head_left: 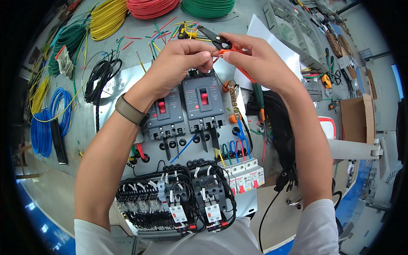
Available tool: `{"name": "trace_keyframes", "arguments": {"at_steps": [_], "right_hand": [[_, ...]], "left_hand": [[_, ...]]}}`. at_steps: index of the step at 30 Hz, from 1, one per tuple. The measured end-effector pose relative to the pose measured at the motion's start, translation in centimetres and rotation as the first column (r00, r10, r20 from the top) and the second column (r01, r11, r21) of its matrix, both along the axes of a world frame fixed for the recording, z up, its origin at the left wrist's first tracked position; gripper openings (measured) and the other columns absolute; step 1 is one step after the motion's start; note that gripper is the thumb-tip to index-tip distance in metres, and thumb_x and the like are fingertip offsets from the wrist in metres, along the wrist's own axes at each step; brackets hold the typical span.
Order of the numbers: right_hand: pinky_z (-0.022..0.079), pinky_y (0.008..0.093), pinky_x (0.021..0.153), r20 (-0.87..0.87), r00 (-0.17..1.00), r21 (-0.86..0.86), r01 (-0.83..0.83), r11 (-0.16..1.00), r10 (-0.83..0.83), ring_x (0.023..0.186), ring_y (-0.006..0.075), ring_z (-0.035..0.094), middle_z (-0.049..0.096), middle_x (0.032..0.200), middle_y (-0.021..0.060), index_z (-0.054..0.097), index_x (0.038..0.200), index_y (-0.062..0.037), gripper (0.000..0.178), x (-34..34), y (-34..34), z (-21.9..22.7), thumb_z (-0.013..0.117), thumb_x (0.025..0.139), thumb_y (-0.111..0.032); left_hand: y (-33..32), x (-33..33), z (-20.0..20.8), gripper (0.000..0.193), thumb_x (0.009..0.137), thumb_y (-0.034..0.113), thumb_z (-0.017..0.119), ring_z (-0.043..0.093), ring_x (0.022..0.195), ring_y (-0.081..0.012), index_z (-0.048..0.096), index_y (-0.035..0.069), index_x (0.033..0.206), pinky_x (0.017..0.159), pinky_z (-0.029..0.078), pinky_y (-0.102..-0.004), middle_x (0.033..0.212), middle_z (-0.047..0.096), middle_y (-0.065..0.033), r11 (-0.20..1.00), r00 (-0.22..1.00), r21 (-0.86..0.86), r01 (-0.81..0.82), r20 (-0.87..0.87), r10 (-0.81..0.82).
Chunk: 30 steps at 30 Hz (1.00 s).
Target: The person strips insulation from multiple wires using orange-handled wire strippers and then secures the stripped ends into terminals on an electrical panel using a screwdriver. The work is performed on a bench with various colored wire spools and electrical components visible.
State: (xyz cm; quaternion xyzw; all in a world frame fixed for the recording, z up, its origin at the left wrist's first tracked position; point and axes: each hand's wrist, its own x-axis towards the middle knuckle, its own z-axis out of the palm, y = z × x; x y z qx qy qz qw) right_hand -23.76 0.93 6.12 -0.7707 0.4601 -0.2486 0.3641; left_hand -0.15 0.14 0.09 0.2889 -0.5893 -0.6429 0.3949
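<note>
My right hand [265,55] is closed around wire strippers [214,38] with black jaws and orange handles, held above the far side of the metal panel [123,102]. Fingers of my left hand [180,57] are pinched together right beside the tool; what lies between them is too small to make out. Below both hands, two grey circuit breakers with red switches stand side by side: the left breaker [170,111] and the right breaker [205,108]. A brass terminal bar [232,100] on orange supports sits to their right, with blue wires running from it. A loose blue wire [185,148] lies slanted below the breakers.
Nearer me are black-wired contactors [176,191] and small white breakers [241,177]. Wire coils in yellow [108,19], red [152,6], green [207,6] and blue [41,134] lie around, with wire scraps [159,32]. A screwdriver [260,102] and black bag [278,127] are at right.
</note>
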Motion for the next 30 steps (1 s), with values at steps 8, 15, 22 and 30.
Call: {"name": "trace_keyframes", "arguments": {"at_steps": [8, 15, 22, 30], "right_hand": [[0.058, 0.0455, 0.080, -0.679, 0.678, -0.587, -0.271, 0.763, -0.281, 0.091, 0.0359, 0.072, 0.067, 0.102, 0.0161, 0.064, 0.141, -0.0035, 0.049, 4.6, 2.4, 4.1, 0.067, 0.093, -0.016], [0.059, 0.0469, 0.078, -0.765, 0.521, -0.600, -0.360, 0.715, -0.380, 0.092, 0.0401, 0.074, 0.073, 0.101, 0.0229, 0.065, 0.134, -0.0012, 0.048, 7.1, 2.6, 3.8, 0.069, 0.088, -0.013], [0.058, 0.0382, 0.080, -0.357, 0.918, -0.108, 0.146, 0.983, -0.175, 0.090, 0.0263, 0.076, 0.077, 0.102, 0.0217, 0.066, 0.143, -0.0028, 0.064, 3.9, 0.3, 4.4, 0.084, 0.087, -0.028], [0.060, 0.0275, 0.064, 0.217, 0.936, 0.666, 0.065, 0.743, -0.277, 0.076, 0.0131, 0.069, 0.064, 0.102, 0.0063, 0.032, 0.162, 0.0034, 0.083, 2.0, -0.4, 3.1, 0.077, 0.097, -0.021]], "left_hand": [[0.0, -0.2, -0.1, 0.025, 0.106, 0.015, 0.065, 0.068, 0.093, -0.0119, 0.074, -0.002, 0.121, 0.090, 0.056, -0.0299, 0.100, 0.075, -0.0037, 0.997, 0.997, -0.029, -0.065, 0.034, 0.066], [-0.3, -0.3, -0.7, 0.023, 0.107, 0.014, 0.062, 0.068, 0.091, -0.0132, 0.074, -0.004, 0.115, 0.087, 0.057, -0.0302, 0.100, 0.075, -0.0072, 0.994, 0.994, -0.006, -0.109, -0.021, 0.109], [-0.2, -0.4, -0.8, 0.026, 0.109, 0.018, 0.062, 0.067, 0.096, -0.0125, 0.073, -0.001, 0.123, 0.090, 0.055, -0.0304, 0.107, 0.074, -0.0046, 0.997, 0.996, -0.037, -0.068, -0.052, 0.066], [-0.3, -0.1, -0.9, 0.023, 0.111, 0.020, 0.058, 0.071, 0.103, -0.0157, 0.070, 0.001, 0.116, 0.098, 0.056, -0.0331, 0.108, 0.075, -0.0080, 0.997, 0.995, -0.015, -0.081, -0.051, 0.081]]}}
